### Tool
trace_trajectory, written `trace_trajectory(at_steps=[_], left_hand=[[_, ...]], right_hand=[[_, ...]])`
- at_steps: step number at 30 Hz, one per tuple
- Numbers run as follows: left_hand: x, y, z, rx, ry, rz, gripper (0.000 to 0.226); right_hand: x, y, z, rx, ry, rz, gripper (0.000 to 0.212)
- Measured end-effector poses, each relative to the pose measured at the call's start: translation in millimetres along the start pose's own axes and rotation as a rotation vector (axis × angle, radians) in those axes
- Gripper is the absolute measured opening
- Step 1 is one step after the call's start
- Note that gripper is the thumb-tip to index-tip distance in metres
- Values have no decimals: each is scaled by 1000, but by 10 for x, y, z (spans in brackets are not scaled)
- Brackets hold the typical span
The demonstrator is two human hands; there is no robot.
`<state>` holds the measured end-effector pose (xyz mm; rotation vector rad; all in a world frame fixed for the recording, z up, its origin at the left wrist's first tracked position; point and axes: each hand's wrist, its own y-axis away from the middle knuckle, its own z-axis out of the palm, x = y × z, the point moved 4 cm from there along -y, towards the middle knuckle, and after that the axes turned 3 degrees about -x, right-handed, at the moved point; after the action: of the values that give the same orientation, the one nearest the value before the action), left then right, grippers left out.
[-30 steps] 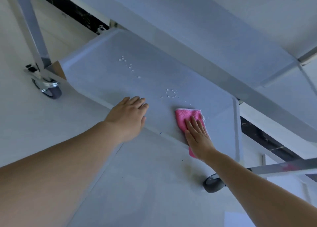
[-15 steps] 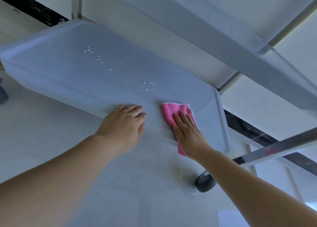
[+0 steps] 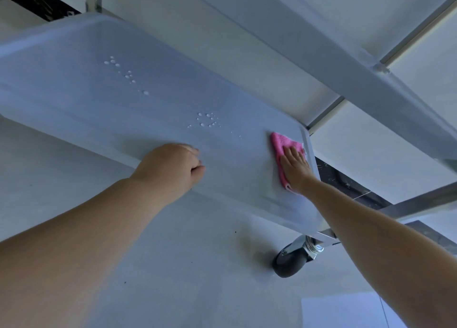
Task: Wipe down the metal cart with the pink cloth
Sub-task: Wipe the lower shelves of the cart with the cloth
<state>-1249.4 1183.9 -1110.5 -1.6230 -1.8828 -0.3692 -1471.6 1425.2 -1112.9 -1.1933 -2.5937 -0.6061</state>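
The metal cart's lower shelf (image 3: pixel 81 110) is a shallow tray with a raised rim, seen from its front. The pink cloth (image 3: pixel 279 143) lies on it by the right rim. My right hand (image 3: pixel 295 166) presses flat on the cloth with straight fingers. My left hand (image 3: pixel 170 166) sits at the shelf's front rim, its fingers curled over the rim. Two patches of water drops remain on the shelf, one in the middle (image 3: pixel 205 121) and one farther left (image 3: pixel 123 72).
The cart's upper shelf (image 3: pixel 321 55) hangs over the back of the lower one. A black caster wheel (image 3: pixel 289 261) stands on the pale floor under the front right corner. A metal frame bar (image 3: pixel 420 201) runs off to the right.
My right hand has slid the cloth rightward to the shelf's right rim. My left hand's fingers, flat before, have curled at the front rim. The view has shifted left.
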Motion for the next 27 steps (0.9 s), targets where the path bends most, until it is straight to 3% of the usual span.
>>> trace_trajectory(at_steps=[7, 13, 19, 22, 27], left_hand=[[-23, 4, 24, 55, 41, -1, 31], [15, 32, -14, 46, 71, -11, 29], [58, 60, -50, -35, 7, -39, 30], [91, 25, -44, -106, -77, -128, 32], [188, 63, 57, -89, -109, -53, 20]], right_hand=[[270, -412, -124, 23, -36, 67, 76], [145, -96, 41, -13, 8, 6, 92], [-251, 611, 129, 104, -96, -123, 75], [-468, 983, 115, 199, -112, -218, 77], [-386, 1080, 187, 100, -109, -183, 57]])
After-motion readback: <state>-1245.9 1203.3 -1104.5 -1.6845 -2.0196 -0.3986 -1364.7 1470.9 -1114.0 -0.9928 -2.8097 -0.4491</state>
